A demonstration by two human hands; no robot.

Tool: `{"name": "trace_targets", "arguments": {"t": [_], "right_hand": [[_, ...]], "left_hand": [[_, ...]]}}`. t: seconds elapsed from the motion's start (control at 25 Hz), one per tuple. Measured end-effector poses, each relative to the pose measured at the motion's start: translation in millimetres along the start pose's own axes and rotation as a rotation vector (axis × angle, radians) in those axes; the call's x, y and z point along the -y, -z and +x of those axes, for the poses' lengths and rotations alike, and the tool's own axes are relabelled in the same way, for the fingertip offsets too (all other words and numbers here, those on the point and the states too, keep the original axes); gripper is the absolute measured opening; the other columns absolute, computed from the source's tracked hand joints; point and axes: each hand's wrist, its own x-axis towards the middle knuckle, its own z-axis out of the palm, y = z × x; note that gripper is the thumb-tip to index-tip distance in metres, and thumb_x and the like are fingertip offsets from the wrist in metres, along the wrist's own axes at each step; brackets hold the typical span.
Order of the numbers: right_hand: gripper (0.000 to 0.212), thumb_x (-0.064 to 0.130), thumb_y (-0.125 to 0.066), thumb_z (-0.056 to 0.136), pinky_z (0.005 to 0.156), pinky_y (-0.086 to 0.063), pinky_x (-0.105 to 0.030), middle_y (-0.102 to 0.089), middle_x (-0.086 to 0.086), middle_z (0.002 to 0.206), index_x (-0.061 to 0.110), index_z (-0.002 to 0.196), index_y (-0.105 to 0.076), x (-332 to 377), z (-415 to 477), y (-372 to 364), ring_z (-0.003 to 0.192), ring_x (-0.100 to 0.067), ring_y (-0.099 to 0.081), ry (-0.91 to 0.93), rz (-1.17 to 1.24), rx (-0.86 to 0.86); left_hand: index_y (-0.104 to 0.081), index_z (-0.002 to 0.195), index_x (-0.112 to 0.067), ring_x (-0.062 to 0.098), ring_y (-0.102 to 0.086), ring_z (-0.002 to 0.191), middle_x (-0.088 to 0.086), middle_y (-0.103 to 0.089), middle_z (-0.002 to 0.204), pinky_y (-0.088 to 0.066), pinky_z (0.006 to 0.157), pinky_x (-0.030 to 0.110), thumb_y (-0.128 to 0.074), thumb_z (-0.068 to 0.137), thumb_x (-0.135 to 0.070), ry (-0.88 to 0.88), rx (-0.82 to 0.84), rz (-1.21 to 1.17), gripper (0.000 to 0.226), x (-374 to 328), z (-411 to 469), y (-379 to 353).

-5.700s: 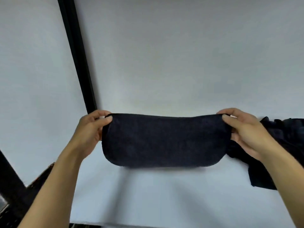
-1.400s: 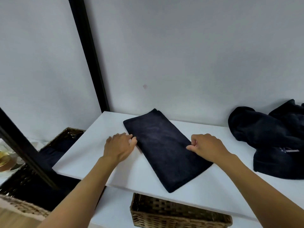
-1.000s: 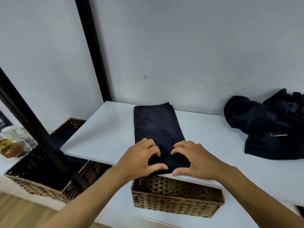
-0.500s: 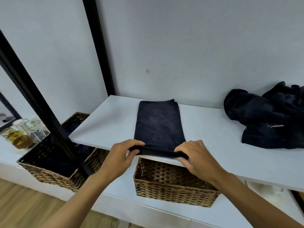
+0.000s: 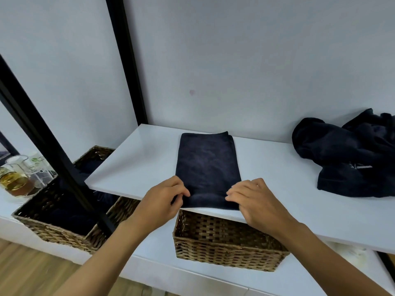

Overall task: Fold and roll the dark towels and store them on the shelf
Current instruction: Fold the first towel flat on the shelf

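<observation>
A dark towel (image 5: 207,161), folded into a long strip, lies on the white shelf (image 5: 277,167) and runs from the back wall to the front edge. Its near end is turned up into a small roll. My left hand (image 5: 164,199) grips the left side of that rolled end and my right hand (image 5: 254,199) grips the right side. A heap of unfolded dark towels (image 5: 350,154) sits at the shelf's right end.
Under the shelf a wicker basket (image 5: 224,240) stands on a lower white surface. A second wicker basket (image 5: 62,208) with dark cloth inside sits to the left. Black frame posts (image 5: 126,60) rise at the left. Glass jars (image 5: 19,176) stand far left.
The towel went from held in the air to lying flat on the shelf, turned lengthwise. Both hands came to its near end, lifted the edge and rolled it over.
</observation>
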Motion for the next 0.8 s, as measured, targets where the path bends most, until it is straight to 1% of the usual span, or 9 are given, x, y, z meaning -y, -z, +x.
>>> {"name": "trace_targets", "arguments": {"t": [0.04,0.12,0.24,0.32,0.4,0.52,0.6,0.68,0.8], "right_hand": [[0.021,0.023,-0.053,0.09,0.087,-0.033,-0.025,-0.067,0.011,0.108,0.027,0.105,-0.067,1,1,4,0.1,-0.012,-0.062,-0.005,0.027,0.038],[0.028,0.044,-0.051,0.093,0.088,-0.035,-0.026,-0.066,0.013,0.109,0.029,0.113,-0.062,0,4,7,0.097,-0.01,-0.061,-0.055,0.066,0.125],[0.03,0.042,-0.052,0.092,0.082,-0.04,-0.03,-0.064,0.01,0.108,0.029,0.117,-0.062,0,9,4,0.093,-0.012,-0.059,-0.064,0.03,0.157],[0.025,0.036,-0.045,0.098,0.086,-0.032,-0.025,-0.059,0.011,0.112,0.028,0.115,-0.061,1,14,4,0.097,-0.009,-0.053,-0.106,0.078,0.151],[0.022,0.033,-0.04,0.102,0.09,-0.027,-0.022,-0.055,0.012,0.116,0.027,0.115,-0.058,3,18,6,0.1,-0.004,-0.045,-0.208,0.214,0.147],[0.017,0.031,-0.04,0.102,0.094,-0.036,-0.029,-0.06,0.013,0.107,0.032,0.111,-0.054,0,26,6,0.099,-0.011,-0.05,-0.372,0.45,0.16],[0.01,0.031,-0.045,0.101,0.085,-0.044,-0.027,-0.063,0.014,0.098,0.036,0.105,-0.052,-9,34,3,0.092,-0.012,-0.056,-0.437,0.552,0.127],[0.009,0.027,-0.051,0.099,0.079,-0.045,-0.022,-0.062,0.014,0.098,0.034,0.103,-0.055,-12,42,4,0.089,-0.008,-0.058,-0.447,0.514,0.111],[0.025,0.011,-0.057,0.093,0.082,-0.041,-0.03,-0.062,0.009,0.109,0.03,0.105,-0.067,-15,44,-4,0.095,-0.014,-0.057,-0.243,0.152,-0.01]], "left_hand": [[-0.071,0.094,-0.021,0.004,-0.053,0.078,-0.014,-0.06,0.095,-0.046,0.064,0.017,-0.055,0.088,-0.027,-0.089,0.008,0.062,0.018,3,-3,1],[-0.073,0.097,-0.019,0.012,-0.054,0.093,-0.007,-0.065,0.102,-0.051,0.071,0.025,-0.064,0.081,-0.038,-0.241,0.017,0.212,0.027,7,-5,4],[-0.073,0.099,-0.015,0.017,-0.05,0.098,-0.003,-0.066,0.101,-0.048,0.079,0.03,-0.063,0.083,-0.036,-0.346,0.02,0.373,0.028,12,0,4],[-0.07,0.103,-0.016,0.012,-0.048,0.096,-0.004,-0.067,0.098,-0.047,0.079,0.026,-0.053,0.088,-0.032,-0.279,0.028,0.297,0.028,13,1,1],[-0.066,0.113,-0.019,0.002,-0.045,0.096,-0.008,-0.065,0.103,-0.044,0.08,0.014,-0.056,0.094,-0.025,-0.055,0.048,0.087,0.023,12,5,1],[-0.065,0.117,-0.023,-0.002,-0.053,0.091,-0.015,-0.063,0.105,-0.038,0.076,0.002,-0.055,0.097,-0.023,0.169,0.058,-0.157,0.023,13,15,0],[-0.068,0.108,-0.024,-0.003,-0.059,0.086,-0.015,-0.067,0.098,-0.039,0.073,0.002,-0.056,0.096,-0.023,0.238,0.043,-0.258,0.016,13,25,1],[-0.065,0.097,-0.025,0.0,-0.058,0.078,-0.014,-0.065,0.087,-0.041,0.068,0.005,-0.059,0.094,-0.023,0.269,0.046,-0.287,0.007,13,32,2],[-0.061,0.091,-0.027,0.006,-0.054,0.072,-0.01,-0.056,0.085,-0.041,0.065,0.011,-0.061,0.092,-0.019,0.208,0.048,-0.221,0.008,17,38,-1]]}}
